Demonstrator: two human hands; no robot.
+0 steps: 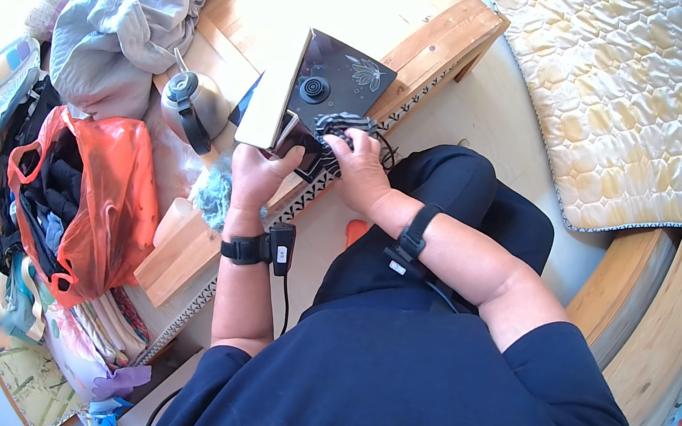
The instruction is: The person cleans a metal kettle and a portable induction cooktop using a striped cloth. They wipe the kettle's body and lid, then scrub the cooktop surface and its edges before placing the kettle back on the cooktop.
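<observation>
A dark box-like object (342,73) with a leaf drawing and a round black ringed knob (313,90) stands tilted at the table's near edge. One of its sides is pale and catches the light. My left hand (259,174) grips the lower end of it, thumb over a dark glossy part. In my right hand (360,165) is a bunched black-and-grey striped cloth (346,124), pressed against the lower right of the dark face. Thin black cord loops (387,153) show beside that hand. My fingers hide part of the cloth.
On the wooden table (444,33) are a metal kettle (195,108) with a black handle, grey fabric (134,26) and blue fluffy material (215,194). Left of me, a red plastic bag (123,209) holds dark clothes. A quilted pad (620,105) lies at the right.
</observation>
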